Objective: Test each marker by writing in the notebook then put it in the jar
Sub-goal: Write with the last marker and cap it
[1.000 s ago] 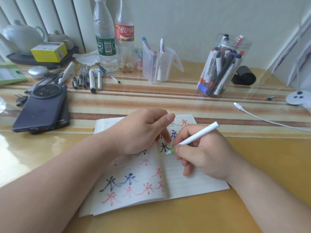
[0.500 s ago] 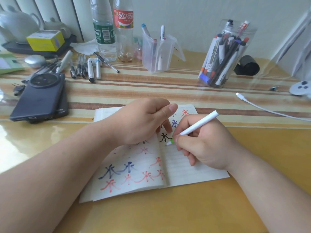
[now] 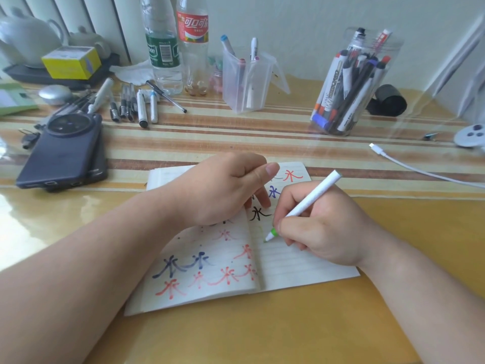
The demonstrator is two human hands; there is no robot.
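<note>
An open lined notebook (image 3: 301, 269) lies on the table in front of me, with red, blue and black characters on both pages. My right hand (image 3: 322, 232) grips a white marker (image 3: 312, 198) whose green tip touches the right page just below the black character. My left hand (image 3: 223, 190) rests on the notebook's upper middle with its fingers curled, the thumb lying on the forefinger and one fingertip on the page; what is inside its fingers is hidden. At the back right stands a clear jar (image 3: 351, 93) holding several markers.
Several loose markers and pens (image 3: 141, 106) lie at the back left beside two stacked phones (image 3: 63, 151). Two bottles (image 3: 164, 48) and a clear pen box (image 3: 246, 80) stand at the back. A white cable (image 3: 420, 172) runs along the right.
The marker's green tip has moved down the right page, away from the black character, leaving a faint green stroke. My left hand has stayed on the notebook.
</note>
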